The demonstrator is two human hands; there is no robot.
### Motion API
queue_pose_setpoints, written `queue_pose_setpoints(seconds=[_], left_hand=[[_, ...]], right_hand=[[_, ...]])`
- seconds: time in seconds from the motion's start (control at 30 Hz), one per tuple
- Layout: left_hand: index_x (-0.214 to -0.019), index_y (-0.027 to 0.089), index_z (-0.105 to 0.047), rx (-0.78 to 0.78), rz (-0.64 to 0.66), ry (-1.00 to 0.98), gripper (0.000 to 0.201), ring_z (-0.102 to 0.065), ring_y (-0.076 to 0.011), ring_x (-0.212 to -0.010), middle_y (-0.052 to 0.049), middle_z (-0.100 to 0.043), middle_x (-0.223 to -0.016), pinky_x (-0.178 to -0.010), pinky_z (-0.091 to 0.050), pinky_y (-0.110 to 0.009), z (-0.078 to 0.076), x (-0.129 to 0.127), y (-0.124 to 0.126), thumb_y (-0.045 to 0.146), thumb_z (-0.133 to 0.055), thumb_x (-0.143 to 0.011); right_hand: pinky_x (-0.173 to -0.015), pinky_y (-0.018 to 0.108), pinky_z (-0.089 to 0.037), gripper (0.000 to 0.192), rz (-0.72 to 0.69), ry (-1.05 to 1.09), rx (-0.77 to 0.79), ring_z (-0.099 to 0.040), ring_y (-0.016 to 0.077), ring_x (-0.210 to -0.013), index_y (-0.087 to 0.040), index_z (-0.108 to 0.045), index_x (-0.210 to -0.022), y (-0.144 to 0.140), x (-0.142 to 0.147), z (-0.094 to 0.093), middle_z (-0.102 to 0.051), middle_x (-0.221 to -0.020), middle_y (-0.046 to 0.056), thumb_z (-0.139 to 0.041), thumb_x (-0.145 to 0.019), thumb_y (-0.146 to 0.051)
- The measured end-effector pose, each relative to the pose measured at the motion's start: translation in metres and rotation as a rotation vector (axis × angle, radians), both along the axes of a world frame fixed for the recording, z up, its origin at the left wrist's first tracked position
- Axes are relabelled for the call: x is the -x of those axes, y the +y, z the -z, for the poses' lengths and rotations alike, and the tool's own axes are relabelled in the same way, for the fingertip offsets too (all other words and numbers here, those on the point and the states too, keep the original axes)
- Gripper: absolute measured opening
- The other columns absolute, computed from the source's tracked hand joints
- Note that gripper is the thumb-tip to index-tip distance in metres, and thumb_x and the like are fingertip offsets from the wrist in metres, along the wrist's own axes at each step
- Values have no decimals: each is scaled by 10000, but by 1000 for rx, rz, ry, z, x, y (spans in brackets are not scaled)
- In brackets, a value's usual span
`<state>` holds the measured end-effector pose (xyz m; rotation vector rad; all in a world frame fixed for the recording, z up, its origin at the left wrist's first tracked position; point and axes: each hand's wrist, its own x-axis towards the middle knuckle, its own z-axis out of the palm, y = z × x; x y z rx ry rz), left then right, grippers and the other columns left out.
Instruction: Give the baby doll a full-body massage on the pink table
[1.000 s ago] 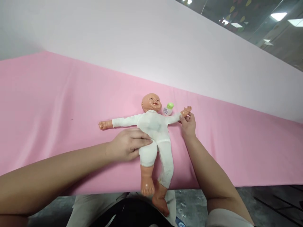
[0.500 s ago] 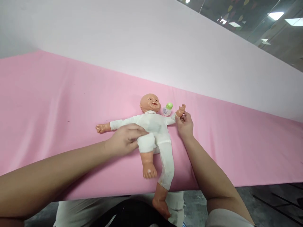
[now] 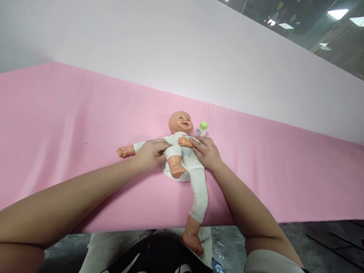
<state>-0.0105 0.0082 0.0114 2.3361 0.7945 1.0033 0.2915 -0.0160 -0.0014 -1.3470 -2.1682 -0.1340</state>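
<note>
A baby doll in a white bodysuit lies face up on a pink cloth. My left hand grips the doll's bent leg at the thigh, with its foot raised over the belly. My right hand presses the doll's arm, folded across its chest. The doll's other arm stretches out to the left. Its other leg hangs over the cloth's near edge. A small white bottle with a green cap lies beside the doll's head.
A pale wall rises behind the pink cloth. Grey floor shows below the cloth's front edge, and my lap is under the doll's dangling foot. Glass panels and ceiling lights are at the top right.
My left hand has pushed the doll's leg up toward its belly. My right hand has folded the doll's outstretched arm in across its chest.
</note>
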Motion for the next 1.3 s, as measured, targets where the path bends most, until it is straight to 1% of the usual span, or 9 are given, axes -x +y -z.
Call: queue_pose_setpoints(seconds=[0.27, 0.4, 0.63, 0.73, 0.93, 1.0, 1.07, 1.17, 1.3], left_hand=[[-978, 208, -741, -241, 296, -146, 100, -692, -150, -785, -39, -707, -883, -704, -548, -253, -11, -3, -42, 152, -659, -970], [-931, 224, -691, -290, 459, -18, 86, -657, -179, -766, -41, -655, -841, -714, -531, -302, -11, -8, -63, 191, -629, -980], [-804, 231, -574, -391, 511, 155, 156, -558, -210, -734, -41, -576, -803, -706, -486, -356, -5, -15, -72, 179, -605, -948], [-834, 229, -609, -328, 537, 206, 122, -580, -212, -759, -38, -595, -825, -730, -505, -351, -8, -13, -73, 133, -634, -905], [-997, 228, -728, 151, 637, 242, 233, -643, -169, -787, -16, -661, -937, -698, -520, -271, -25, 5, -59, 164, -794, -784], [-1062, 217, -734, 280, 587, 198, 191, -645, -163, -783, -13, -672, -912, -682, -505, -260, -23, 9, -45, 296, -762, -890], [-999, 202, -708, 350, 378, 211, 235, -573, -144, -667, 10, -628, -783, -596, -432, -255, -15, 11, -28, 426, -639, -1000], [-772, 207, -553, 250, 28, 256, 402, -508, -157, -634, 18, -561, -680, -592, -362, -286, -1, 11, -3, 539, -609, -993], [-801, 228, -503, 159, -224, 286, 441, -586, -225, -738, -32, -629, -785, -671, -404, -347, 8, 13, 18, 602, -487, -1034]], right_hand=[[-973, 445, -630, 644, 263, 538, 92, -757, 256, -1027, -242, -512, -1572, 6, -32, 1, -757, -1325, 115, -633, -999, -509], [-995, 461, -624, 855, 395, 711, 137, -775, 254, -1025, -216, -325, -1660, 15, -60, 9, -735, -1370, 161, -671, -956, -554], [-1090, 627, -526, 702, 663, 221, 229, -695, 420, -1214, -156, -527, -1545, 11, -69, 4, -704, -1324, 233, -677, -928, -456], [-1062, 603, -538, 593, 532, 68, 173, -682, 406, -1193, -171, -593, -1476, -3, -52, -7, -666, -1349, 219, -657, -914, -347], [-1040, 475, -557, 372, -78, -55, 201, -668, 305, -1162, -233, -704, -1158, -28, -9, -13, -751, -1159, 95, -551, -853, -86], [-1049, 480, -559, 415, -66, -61, 208, -671, 307, -1190, -234, -712, -1192, -30, 4, -11, -766, -1203, 98, -518, -867, -62], [-1058, 500, -566, 431, 18, -67, 251, -684, 321, -1217, -227, -709, -1265, -31, 15, -8, -766, -1282, 112, -507, -912, -85], [-1143, 541, -539, 475, 42, -95, 310, -660, 342, -1329, -202, -625, -1449, -35, 28, -4, -706, -1451, 147, -527, -985, -187], [-1288, 603, -396, 811, -96, -196, 310, -433, 396, -1579, -75, -345, -1672, -49, 39, -2, -442, -1700, 254, -612, -921, -222]])
